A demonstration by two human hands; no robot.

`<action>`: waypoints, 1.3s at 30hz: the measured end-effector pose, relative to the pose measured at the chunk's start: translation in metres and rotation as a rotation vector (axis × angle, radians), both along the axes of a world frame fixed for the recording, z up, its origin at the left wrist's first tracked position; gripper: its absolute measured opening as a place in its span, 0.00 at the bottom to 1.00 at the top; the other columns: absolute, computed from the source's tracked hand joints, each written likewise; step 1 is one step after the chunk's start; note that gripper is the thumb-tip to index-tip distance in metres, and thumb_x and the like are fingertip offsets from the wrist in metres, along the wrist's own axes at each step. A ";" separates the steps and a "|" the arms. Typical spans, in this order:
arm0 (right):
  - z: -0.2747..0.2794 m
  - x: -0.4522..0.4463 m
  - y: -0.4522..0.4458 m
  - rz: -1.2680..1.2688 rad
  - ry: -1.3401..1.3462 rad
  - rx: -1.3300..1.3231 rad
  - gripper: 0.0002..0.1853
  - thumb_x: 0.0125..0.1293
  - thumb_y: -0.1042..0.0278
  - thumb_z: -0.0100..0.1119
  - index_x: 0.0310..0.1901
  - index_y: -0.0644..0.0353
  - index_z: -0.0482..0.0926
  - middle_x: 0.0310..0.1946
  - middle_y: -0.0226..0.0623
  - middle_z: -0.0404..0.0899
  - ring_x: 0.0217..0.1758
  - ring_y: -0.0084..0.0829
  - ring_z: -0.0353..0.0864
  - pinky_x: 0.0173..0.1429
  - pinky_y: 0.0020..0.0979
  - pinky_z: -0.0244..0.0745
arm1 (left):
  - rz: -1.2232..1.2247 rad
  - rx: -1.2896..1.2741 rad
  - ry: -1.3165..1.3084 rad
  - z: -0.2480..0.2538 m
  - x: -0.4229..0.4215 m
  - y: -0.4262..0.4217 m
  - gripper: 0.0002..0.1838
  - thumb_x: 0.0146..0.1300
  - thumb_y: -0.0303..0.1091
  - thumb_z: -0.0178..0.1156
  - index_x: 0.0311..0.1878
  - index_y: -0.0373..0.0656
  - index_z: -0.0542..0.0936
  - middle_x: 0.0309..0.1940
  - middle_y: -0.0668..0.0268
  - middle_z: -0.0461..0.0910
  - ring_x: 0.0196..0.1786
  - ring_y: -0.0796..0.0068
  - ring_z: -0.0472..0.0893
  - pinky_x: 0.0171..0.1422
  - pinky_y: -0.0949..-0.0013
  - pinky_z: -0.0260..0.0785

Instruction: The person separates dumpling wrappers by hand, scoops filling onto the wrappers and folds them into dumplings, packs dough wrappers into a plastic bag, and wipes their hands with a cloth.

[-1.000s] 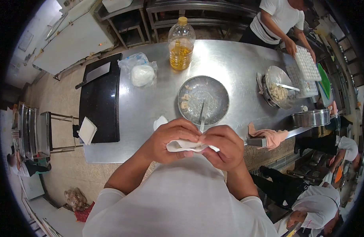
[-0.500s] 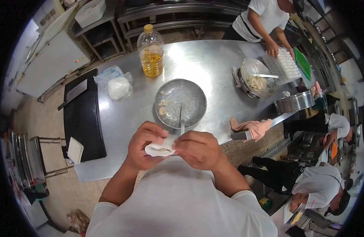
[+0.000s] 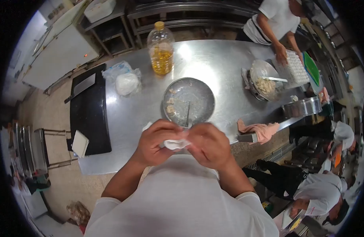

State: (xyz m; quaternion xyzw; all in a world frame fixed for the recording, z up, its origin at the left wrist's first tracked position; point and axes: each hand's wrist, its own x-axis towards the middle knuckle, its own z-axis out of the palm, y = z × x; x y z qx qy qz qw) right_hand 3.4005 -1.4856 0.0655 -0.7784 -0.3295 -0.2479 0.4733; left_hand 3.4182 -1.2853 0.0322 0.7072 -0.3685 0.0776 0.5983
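A white dough wrapper (image 3: pixel 175 144) is pinched between my two hands, close in front of my chest. My left hand (image 3: pixel 157 143) curls around its left side. The fingers of my right hand (image 3: pixel 209 145), slightly blurred, press its right edge. Another pale piece (image 3: pixel 147 126) shows just beyond my left knuckles; I cannot tell what it is. Just past my hands stands a metal bowl (image 3: pixel 207 89) with pale scraps of filling (image 3: pixel 170 108) on its left wall. A thin metal utensil (image 3: pixel 187 110) lies in it, its near end hidden by my hands.
An oil bottle (image 3: pixel 162 61) and a plastic bag with something white (image 3: pixel 127 83) stand beyond the bowl. Left, a cleaver (image 3: pixel 84 85) lies on a black board (image 3: pixel 89 122). Right are a filling bowl (image 3: pixel 265 86), a pink cloth (image 3: pixel 265 132) and a co-worker's hand (image 3: pixel 282 55) at an egg tray (image 3: pixel 295 71).
The wrapper's opening has narrowed, and the filling seen inside it before is now hidden. My right hand has turned over its edge. The whole view has shifted slightly.
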 end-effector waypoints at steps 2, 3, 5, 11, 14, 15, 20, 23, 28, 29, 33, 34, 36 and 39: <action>0.000 0.001 0.001 -0.005 0.056 0.051 0.15 0.47 0.80 0.70 0.39 0.62 0.80 0.36 0.38 0.79 0.34 0.36 0.82 0.33 0.32 0.78 | 0.013 0.023 -0.025 -0.003 0.003 0.001 0.19 0.49 0.23 0.70 0.47 0.41 0.83 0.49 0.57 0.80 0.51 0.64 0.81 0.54 0.66 0.76; -0.007 0.001 -0.006 0.024 0.069 -0.032 0.16 0.47 0.80 0.71 0.40 0.62 0.81 0.35 0.39 0.80 0.33 0.36 0.82 0.33 0.31 0.78 | 0.018 0.016 -0.014 -0.004 0.003 0.001 0.18 0.50 0.23 0.70 0.47 0.41 0.83 0.48 0.57 0.80 0.51 0.63 0.82 0.54 0.66 0.76; -0.011 0.003 -0.007 0.058 0.078 -0.115 0.17 0.47 0.80 0.72 0.41 0.61 0.82 0.34 0.41 0.81 0.32 0.35 0.83 0.33 0.30 0.78 | 0.066 -0.090 -0.001 -0.006 0.001 -0.005 0.17 0.52 0.24 0.69 0.48 0.41 0.83 0.47 0.57 0.81 0.51 0.62 0.82 0.53 0.65 0.76; -0.003 0.005 0.002 -0.065 0.073 0.012 0.11 0.48 0.80 0.72 0.34 0.61 0.82 0.31 0.38 0.81 0.28 0.32 0.82 0.29 0.28 0.75 | -0.005 0.024 -0.081 -0.008 0.005 0.000 0.17 0.57 0.28 0.70 0.49 0.42 0.80 0.49 0.55 0.79 0.49 0.62 0.82 0.51 0.64 0.76; -0.009 0.008 -0.004 0.040 0.144 -0.073 0.11 0.49 0.80 0.71 0.36 0.61 0.81 0.31 0.39 0.81 0.28 0.32 0.82 0.30 0.28 0.75 | 0.057 0.015 -0.076 -0.011 0.004 -0.002 0.14 0.61 0.32 0.68 0.49 0.41 0.80 0.48 0.54 0.80 0.48 0.60 0.82 0.51 0.63 0.76; -0.009 0.008 -0.004 0.048 0.121 -0.074 0.11 0.49 0.80 0.71 0.36 0.61 0.82 0.31 0.39 0.81 0.28 0.32 0.82 0.30 0.28 0.75 | 0.056 0.015 -0.076 -0.016 0.003 -0.003 0.14 0.61 0.32 0.68 0.49 0.41 0.80 0.48 0.54 0.80 0.48 0.60 0.82 0.51 0.63 0.76; -0.003 0.008 -0.001 0.010 0.141 -0.034 0.14 0.49 0.82 0.68 0.38 0.62 0.79 0.32 0.38 0.77 0.29 0.36 0.80 0.30 0.32 0.75 | 0.054 -0.029 -0.088 -0.016 0.003 -0.005 0.12 0.64 0.31 0.64 0.50 0.40 0.80 0.48 0.52 0.80 0.49 0.58 0.83 0.51 0.63 0.77; -0.009 0.013 -0.006 0.105 0.116 -0.067 0.15 0.49 0.83 0.67 0.40 0.63 0.78 0.31 0.38 0.77 0.29 0.36 0.81 0.30 0.33 0.76 | 0.080 -0.007 -0.103 -0.014 0.005 -0.005 0.11 0.65 0.29 0.62 0.49 0.39 0.80 0.49 0.52 0.80 0.49 0.57 0.83 0.51 0.63 0.77; -0.004 0.008 0.001 -0.010 0.165 0.011 0.14 0.49 0.84 0.66 0.38 0.62 0.77 0.31 0.39 0.77 0.29 0.37 0.81 0.30 0.32 0.76 | 0.110 -0.040 -0.132 -0.016 0.004 -0.010 0.11 0.63 0.27 0.62 0.48 0.38 0.80 0.48 0.52 0.81 0.45 0.58 0.85 0.44 0.65 0.79; -0.007 0.011 0.000 -0.006 0.165 0.011 0.14 0.49 0.84 0.66 0.38 0.62 0.77 0.31 0.39 0.77 0.29 0.37 0.81 0.30 0.32 0.76 | 0.092 0.000 -0.142 -0.013 0.005 -0.010 0.11 0.61 0.26 0.63 0.48 0.38 0.80 0.47 0.52 0.81 0.42 0.59 0.86 0.38 0.66 0.80; -0.021 0.014 -0.007 0.022 0.146 -0.053 0.14 0.49 0.83 0.68 0.37 0.61 0.77 0.32 0.40 0.77 0.31 0.38 0.81 0.31 0.32 0.75 | 0.018 0.105 -0.090 -0.023 0.006 -0.005 0.20 0.66 0.27 0.58 0.61 0.41 0.73 0.52 0.53 0.78 0.50 0.60 0.83 0.49 0.64 0.78; -0.024 0.014 -0.007 -0.018 0.198 -0.078 0.14 0.48 0.82 0.69 0.37 0.61 0.76 0.33 0.41 0.77 0.34 0.40 0.81 0.34 0.33 0.76 | 0.016 -0.043 0.180 -0.033 0.002 -0.009 0.23 0.66 0.27 0.57 0.64 0.42 0.70 0.55 0.55 0.76 0.52 0.62 0.81 0.49 0.64 0.78; -0.038 0.018 -0.004 -0.040 0.225 -0.062 0.16 0.48 0.80 0.70 0.39 0.60 0.77 0.36 0.41 0.77 0.40 0.41 0.80 0.40 0.34 0.76 | 0.020 -0.192 0.448 -0.042 0.003 -0.011 0.26 0.66 0.26 0.57 0.68 0.43 0.66 0.58 0.57 0.74 0.55 0.63 0.80 0.49 0.64 0.78; -0.045 0.021 0.001 0.058 0.420 0.102 0.21 0.49 0.77 0.73 0.46 0.59 0.77 0.41 0.41 0.77 0.50 0.42 0.78 0.52 0.35 0.73 | -0.161 -0.510 1.153 -0.041 0.009 -0.007 0.28 0.68 0.26 0.56 0.71 0.46 0.64 0.56 0.63 0.71 0.57 0.72 0.77 0.57 0.64 0.76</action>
